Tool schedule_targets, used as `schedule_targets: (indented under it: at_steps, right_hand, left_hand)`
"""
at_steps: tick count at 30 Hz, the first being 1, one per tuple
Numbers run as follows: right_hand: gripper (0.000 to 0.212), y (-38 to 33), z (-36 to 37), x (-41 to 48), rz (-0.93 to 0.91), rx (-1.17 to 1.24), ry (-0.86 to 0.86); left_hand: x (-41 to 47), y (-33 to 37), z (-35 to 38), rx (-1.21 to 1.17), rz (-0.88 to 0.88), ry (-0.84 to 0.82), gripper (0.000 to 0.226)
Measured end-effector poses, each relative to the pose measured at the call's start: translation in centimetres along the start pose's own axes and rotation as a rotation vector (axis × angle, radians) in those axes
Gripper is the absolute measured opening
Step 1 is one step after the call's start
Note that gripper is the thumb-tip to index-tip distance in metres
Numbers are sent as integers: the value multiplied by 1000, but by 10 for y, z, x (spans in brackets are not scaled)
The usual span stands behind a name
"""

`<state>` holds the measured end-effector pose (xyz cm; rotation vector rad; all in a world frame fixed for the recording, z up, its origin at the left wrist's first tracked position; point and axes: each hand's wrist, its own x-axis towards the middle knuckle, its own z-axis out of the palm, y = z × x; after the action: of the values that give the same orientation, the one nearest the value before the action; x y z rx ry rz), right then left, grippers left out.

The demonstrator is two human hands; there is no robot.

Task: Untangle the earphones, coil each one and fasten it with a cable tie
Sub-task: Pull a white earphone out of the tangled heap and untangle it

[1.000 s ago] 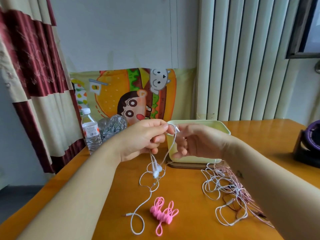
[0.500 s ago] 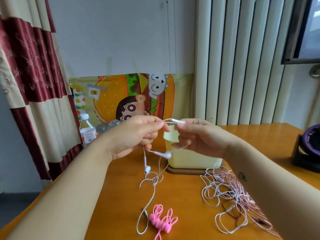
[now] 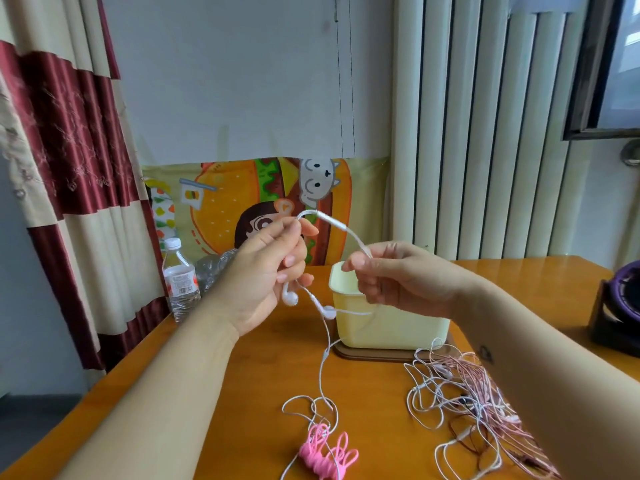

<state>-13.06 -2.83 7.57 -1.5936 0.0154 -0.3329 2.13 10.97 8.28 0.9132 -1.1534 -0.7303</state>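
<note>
Far left: water bottle [image 3: 180,282] noted upright on tabletop [image 3: 242,393], not involved.

Left hand [image 3: 266,271] is held up above tabletop. Its fingers [image 3: 306,230] are pinched together on white earphone cable [image 3: 341,227] at the top of an arch. Two earbuds [image 3: 290,298] are seen hanging just below this hand, one against the palm side, the other slightly right.

Cable axis btwn hands runs upper left to lower right, w/ inline remote near the left end. Right hand [image 3: 398,278] is held in front of yellow box [image 3: 388,327]. Its fingers [image 3: 353,265] are clamped on the lower right end of that span.

Remaining cable is seen hanging from below left hand down to tabletop. It ends in loose loops touching pink cable ties [image 3: 325,455], near centre. Ties lie below and nearer than both hands, approx. midway, so neither hand is judged clearly closer.

Step judged: start of coiling. Slack lies below the fingers, so it would have to be drawn upward to the left-hand pinch.

Near right: tangle of other earphones [image 3: 460,403] noted on tabletop, partly hidden by right forearm, apart from held cable.
</note>
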Motion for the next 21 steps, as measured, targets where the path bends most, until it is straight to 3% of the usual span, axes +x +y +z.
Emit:
schedule_targets:
  at_steps: [5,8,11,14,19,21]
  right_hand:
    - [29,8,39,11,-134,212,106]
    - [30,24,51,16,-161,207,246]
    - [28,29,45,16,-198,3,475]
    - [26,25,31,15,-230,2,630]
    - [20,27,7,15,-103,149,606]
    - [14,30,-1,11,-16,156,433]
  left_hand:
    - [5,-20,18,-75,145,176,22]
    - [5,-21,24,-246,119,240,25]
    - [3,-8,10,-530,-171,116,20]
    - [-2,-3,-8,-834,-485,-182,19]
    - [-6,2,-33,-770,-502,-238,22]
    - [-4,8,-35,-702,-432,-158,22]
